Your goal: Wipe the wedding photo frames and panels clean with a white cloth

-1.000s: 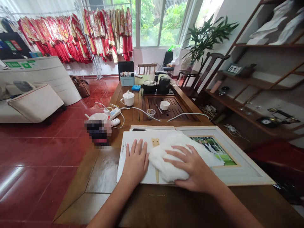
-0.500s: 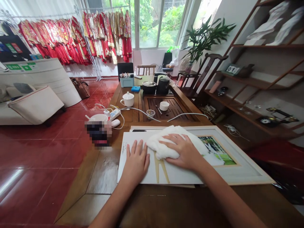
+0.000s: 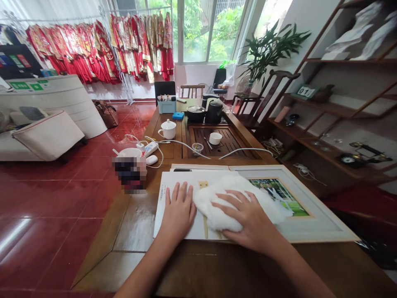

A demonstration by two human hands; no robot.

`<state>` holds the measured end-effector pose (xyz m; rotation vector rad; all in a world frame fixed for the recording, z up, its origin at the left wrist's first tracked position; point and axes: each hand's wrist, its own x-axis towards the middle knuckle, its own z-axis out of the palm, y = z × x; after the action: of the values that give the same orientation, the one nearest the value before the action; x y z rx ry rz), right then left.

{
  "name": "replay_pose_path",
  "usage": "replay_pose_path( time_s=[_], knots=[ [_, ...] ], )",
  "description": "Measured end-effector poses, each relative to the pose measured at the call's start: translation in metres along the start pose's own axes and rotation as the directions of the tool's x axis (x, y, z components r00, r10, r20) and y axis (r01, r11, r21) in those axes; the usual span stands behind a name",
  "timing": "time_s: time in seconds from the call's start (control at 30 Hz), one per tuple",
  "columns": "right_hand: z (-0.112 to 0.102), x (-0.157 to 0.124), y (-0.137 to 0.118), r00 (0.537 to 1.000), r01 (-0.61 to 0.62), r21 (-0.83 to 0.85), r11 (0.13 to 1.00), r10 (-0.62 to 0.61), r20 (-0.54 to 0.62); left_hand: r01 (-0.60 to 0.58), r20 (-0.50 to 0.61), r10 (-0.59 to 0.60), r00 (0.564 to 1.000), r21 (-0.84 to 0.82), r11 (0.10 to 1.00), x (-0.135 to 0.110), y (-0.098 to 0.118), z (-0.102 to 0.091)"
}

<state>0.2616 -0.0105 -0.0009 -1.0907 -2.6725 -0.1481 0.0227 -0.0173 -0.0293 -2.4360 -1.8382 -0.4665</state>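
My left hand point(image 3: 178, 211) lies flat with fingers spread on a white board point(image 3: 189, 177), near the board's left side. A fluffy white cloth point(image 3: 212, 198) is bunched under my right hand point(image 3: 248, 213), whose fingers bend over it and press it down, the thumb at its near edge. The cloth covers the middle of a beige forked piece point(image 3: 203, 183) on the board; its top end and parts of its legs show. To the right, a pale picture frame point(image 3: 330, 223) lies flat with a photo point(image 3: 285, 196) in it, partly hidden by the cloth and my right hand.
The wooden table point(image 3: 124, 240) holds a power strip point(image 3: 151, 149) with a white cable, a lidded white cup point(image 3: 168, 129), and a tea tray point(image 3: 235, 145) with a small white bowl point(image 3: 215, 138). A blurred-out item point(image 3: 128, 169) stands at the left edge. Shelves point(image 3: 335, 109) stand at right.
My right hand and the white cloth have slid toward me and slightly right, uncovering the top of the beige forked piece. My left hand stays in place.
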Motion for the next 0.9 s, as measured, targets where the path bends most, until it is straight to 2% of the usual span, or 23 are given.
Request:
replay_pose_path(
  time_s=[0.13, 0.23, 0.33, 0.67, 0.77, 0.9],
  knots=[
    [-0.005, -0.02, -0.015, 1.0, 0.004, -0.005, 1.0, -0.004, 0.022, 0.011, 0.017, -0.011, 1.0, 0.006, 1.0, 0.001, 0.0, 0.0],
    [-0.006, -0.022, -0.017, 0.999, -0.015, -0.01, 1.0, 0.016, 0.029, 0.007, 0.016, -0.007, 1.0, 0.011, 1.0, 0.002, 0.0, 0.0],
    [-0.002, -0.011, -0.009, 0.999, -0.043, -0.011, 0.999, 0.043, 0.029, -0.013, 0.004, 0.013, 1.0, 0.009, 1.0, 0.001, -0.001, 0.001],
    [0.012, 0.056, 0.032, 0.987, -0.151, 0.001, 0.989, 0.151, -0.052, -0.019, -0.036, 0.019, 0.999, -0.009, 1.0, 0.0, -0.002, 0.004],
    [0.014, 0.059, 0.035, 0.988, -0.146, -0.001, 0.989, 0.146, -0.053, -0.011, -0.047, 0.011, 0.999, 0.0, 1.0, 0.0, -0.001, 0.004],
    [0.011, 0.048, 0.03, 0.993, -0.109, 0.001, 0.994, 0.109, -0.032, -0.001, -0.035, 0.001, 0.999, 0.003, 1.0, 0.0, 0.0, 0.003]
  ],
)
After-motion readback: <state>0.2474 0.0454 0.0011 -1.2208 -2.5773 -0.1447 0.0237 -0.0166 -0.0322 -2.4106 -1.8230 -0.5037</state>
